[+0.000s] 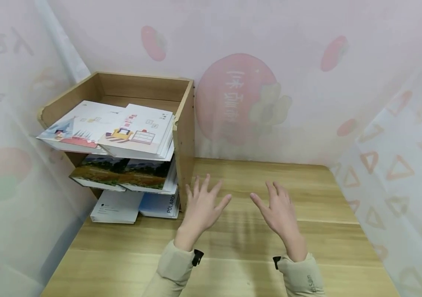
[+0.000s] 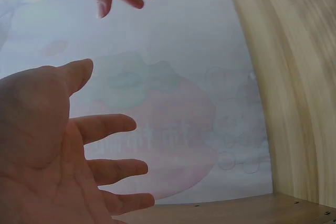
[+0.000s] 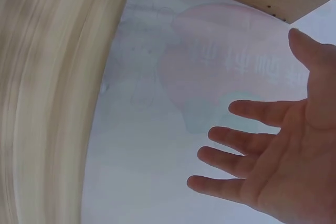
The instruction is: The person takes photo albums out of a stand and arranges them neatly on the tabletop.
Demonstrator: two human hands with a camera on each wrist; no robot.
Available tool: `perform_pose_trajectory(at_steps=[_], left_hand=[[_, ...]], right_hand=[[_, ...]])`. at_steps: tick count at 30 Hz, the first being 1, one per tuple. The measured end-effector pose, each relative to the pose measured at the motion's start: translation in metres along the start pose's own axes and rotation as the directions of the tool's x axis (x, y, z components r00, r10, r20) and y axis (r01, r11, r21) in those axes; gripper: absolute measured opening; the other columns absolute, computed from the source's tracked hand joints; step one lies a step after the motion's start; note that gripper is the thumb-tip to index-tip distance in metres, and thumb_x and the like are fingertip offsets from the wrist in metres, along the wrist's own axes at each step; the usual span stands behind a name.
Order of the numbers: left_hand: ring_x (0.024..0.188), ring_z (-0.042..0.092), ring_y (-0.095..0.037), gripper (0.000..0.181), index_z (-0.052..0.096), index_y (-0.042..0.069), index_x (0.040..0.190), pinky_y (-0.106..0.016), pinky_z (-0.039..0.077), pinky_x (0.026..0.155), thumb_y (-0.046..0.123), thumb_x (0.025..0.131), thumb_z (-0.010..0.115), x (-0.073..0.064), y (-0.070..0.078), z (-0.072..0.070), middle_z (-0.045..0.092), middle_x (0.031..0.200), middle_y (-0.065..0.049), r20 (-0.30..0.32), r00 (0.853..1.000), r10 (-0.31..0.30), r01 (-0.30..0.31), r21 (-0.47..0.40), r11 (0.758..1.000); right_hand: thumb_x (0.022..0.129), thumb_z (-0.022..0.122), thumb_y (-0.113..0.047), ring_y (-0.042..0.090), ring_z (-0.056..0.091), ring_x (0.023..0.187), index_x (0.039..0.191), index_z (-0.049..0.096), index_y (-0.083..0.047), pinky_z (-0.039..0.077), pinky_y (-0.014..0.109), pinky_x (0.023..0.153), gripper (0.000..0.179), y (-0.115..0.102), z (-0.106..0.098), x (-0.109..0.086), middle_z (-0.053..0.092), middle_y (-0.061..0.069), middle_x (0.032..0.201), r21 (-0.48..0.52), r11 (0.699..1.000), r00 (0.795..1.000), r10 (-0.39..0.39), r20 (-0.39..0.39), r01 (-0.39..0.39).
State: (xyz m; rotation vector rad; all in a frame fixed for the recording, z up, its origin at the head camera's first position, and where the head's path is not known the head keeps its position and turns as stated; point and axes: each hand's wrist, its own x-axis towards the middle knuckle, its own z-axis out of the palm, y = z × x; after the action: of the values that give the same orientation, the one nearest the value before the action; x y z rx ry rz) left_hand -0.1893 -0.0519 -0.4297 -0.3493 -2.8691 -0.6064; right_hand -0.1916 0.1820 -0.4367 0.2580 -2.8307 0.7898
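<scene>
Both hands hover over the wooden table (image 1: 248, 231) with nothing in them. My left hand (image 1: 201, 210), fingers spread, is just right of a wooden shelf unit (image 1: 184, 140); its palm shows bare in the left wrist view. Across a gap, my right hand (image 1: 279, 210) has its fingers extended and its thumb toward the left hand. In the right wrist view the right palm (image 3: 289, 161) is bare too. White illustrated books (image 1: 140, 128) lie on the shelf's top level, dark landscape-covered books (image 1: 144, 175) on the middle one.
On the shelf's lowest level lie a white book (image 1: 116, 208) and a blue-and-white book (image 1: 159, 205) lettered "POLARO". Books on the upper levels jut out past the shelf's front. A pale printed curtain (image 1: 240, 37) with strawberry pictures encloses the table at the back and sides.
</scene>
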Motion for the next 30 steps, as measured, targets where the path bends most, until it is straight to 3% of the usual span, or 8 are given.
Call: perform_pose_trajectory(at_steps=[7, 11, 13, 18, 21, 24, 27, 30], left_hand=[[0.137, 0.032, -0.041, 0.063, 0.053, 0.009, 0.142, -0.06, 0.026, 0.11, 0.057, 0.101, 0.044, -0.002, -0.002, -0.016, 0.039, 0.151, -0.016, -0.086, 0.996, -0.032, 0.011, -0.233, 0.972], [0.133, 0.042, -0.034, 0.063, 0.056, 0.007, 0.139, -0.052, 0.035, 0.108, 0.055, 0.1, 0.046, -0.005, -0.007, -0.025, 0.049, 0.144, -0.013, -0.121, 0.986, -0.117, 0.062, -0.383, 0.922], [0.125, 0.052, -0.029, 0.06, 0.059, 0.007, 0.135, -0.048, 0.043, 0.103, 0.054, 0.1, 0.048, -0.007, -0.014, -0.029, 0.056, 0.136, -0.011, -0.141, 0.977, -0.16, 0.074, -0.476, 0.876], [0.102, 0.065, -0.023, 0.051, 0.067, 0.011, 0.126, -0.044, 0.053, 0.087, 0.052, 0.1, 0.051, -0.021, -0.041, -0.039, 0.068, 0.114, -0.006, -0.187, 0.945, -0.266, 0.091, -0.633, 0.769], [0.101, 0.065, -0.023, 0.051, 0.067, 0.011, 0.125, -0.045, 0.054, 0.085, 0.053, 0.099, 0.052, -0.032, -0.059, -0.047, 0.07, 0.112, -0.006, -0.199, 0.922, -0.331, 0.131, -0.644, 0.753], [0.099, 0.067, -0.023, 0.05, 0.068, 0.009, 0.124, -0.041, 0.054, 0.085, 0.05, 0.101, 0.052, -0.041, -0.074, -0.056, 0.07, 0.112, -0.008, -0.197, 0.903, -0.381, 0.162, -0.665, 0.729], [0.1, 0.067, -0.025, 0.048, 0.065, 0.004, 0.126, -0.036, 0.055, 0.085, 0.043, 0.103, 0.05, -0.047, -0.085, -0.064, 0.069, 0.115, -0.013, -0.175, 0.906, -0.384, 0.146, -0.723, 0.675], [0.106, 0.065, -0.031, 0.048, 0.058, -0.004, 0.13, -0.034, 0.054, 0.088, 0.036, 0.105, 0.049, -0.048, -0.092, -0.073, 0.064, 0.12, -0.022, -0.131, 0.927, -0.351, 0.1, -0.817, 0.568]], right_hand=[[0.099, 0.048, -0.058, 0.043, 0.036, 0.133, 0.137, 0.05, 0.005, 0.033, 0.062, 0.105, 0.074, -0.01, 0.005, 0.004, 0.042, 0.025, 0.144, 0.142, 0.99, 0.998, 0.031, -0.057, -0.022], [0.1, 0.052, -0.051, 0.039, 0.048, 0.124, 0.132, 0.056, 0.003, 0.042, 0.057, 0.099, 0.063, -0.017, 0.008, 0.008, 0.054, 0.021, 0.134, 0.306, 0.952, 0.998, 0.034, -0.052, -0.016], [0.099, 0.055, -0.048, 0.035, 0.054, 0.119, 0.13, 0.058, 0.001, 0.046, 0.053, 0.097, 0.057, -0.02, 0.01, 0.009, 0.058, 0.017, 0.129, 0.405, 0.913, 0.998, 0.062, -0.027, -0.046], [0.098, 0.061, -0.044, 0.027, 0.06, 0.108, 0.124, 0.063, -0.005, 0.051, 0.044, 0.091, 0.047, -0.027, 0.011, 0.009, 0.064, 0.01, 0.119, 0.597, 0.784, 0.985, 0.155, 0.074, -0.168], [0.098, 0.061, -0.04, 0.026, 0.061, 0.107, 0.124, 0.063, -0.004, 0.052, 0.042, 0.091, 0.044, -0.03, 0.012, 0.01, 0.064, 0.012, 0.117, 0.686, 0.695, 0.977, 0.172, 0.129, -0.213], [0.099, 0.062, -0.036, 0.028, 0.061, 0.107, 0.124, 0.061, -0.001, 0.053, 0.042, 0.091, 0.044, -0.035, 0.011, 0.012, 0.064, 0.015, 0.118, 0.776, 0.583, 0.97, 0.177, 0.167, -0.24], [0.099, 0.063, -0.034, 0.031, 0.061, 0.109, 0.126, 0.059, 0.001, 0.053, 0.043, 0.092, 0.044, -0.04, 0.01, 0.014, 0.063, 0.017, 0.121, 0.847, 0.463, 0.964, 0.171, 0.204, -0.262], [0.099, 0.062, -0.032, 0.033, 0.061, 0.111, 0.128, 0.058, 0.001, 0.052, 0.043, 0.093, 0.044, -0.047, 0.009, 0.016, 0.061, 0.019, 0.123, 0.892, 0.355, 0.959, 0.149, 0.242, -0.28]])
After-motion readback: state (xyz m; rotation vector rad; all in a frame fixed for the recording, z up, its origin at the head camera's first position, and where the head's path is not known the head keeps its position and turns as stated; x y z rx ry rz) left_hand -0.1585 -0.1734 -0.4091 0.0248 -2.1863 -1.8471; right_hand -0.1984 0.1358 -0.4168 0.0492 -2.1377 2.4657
